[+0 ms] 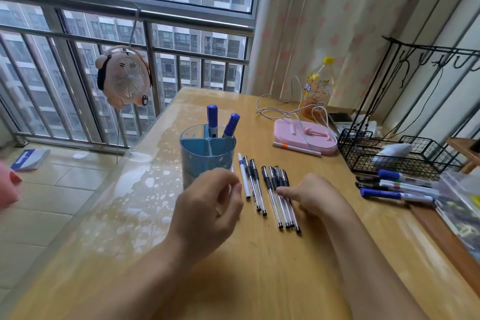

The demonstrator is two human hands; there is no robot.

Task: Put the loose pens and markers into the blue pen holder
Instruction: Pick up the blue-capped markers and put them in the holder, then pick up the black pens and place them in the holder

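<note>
The blue pen holder (pixel 207 153) stands mid-table with two blue-capped markers (pixel 220 122) upright in its back compartments. Several clear black-grip pens (pixel 275 189) and a white pen (pixel 244 176) lie side by side to its right. My left hand (pixel 207 208) hovers in front of the holder, fingers loosely curled, nothing visibly held. My right hand (pixel 311 197) rests on the table with its fingertips touching the right-hand group of pens. More markers (pixel 397 189) lie at the right edge.
A pink case (pixel 304 135) with a white cable and an orange-banded white pen (pixel 296 148) sit behind the pens. A black wire basket (pixel 389 156) and rack stand at the right, and a bottle (pixel 318 88) at the back. A fan hangs on the window railing.
</note>
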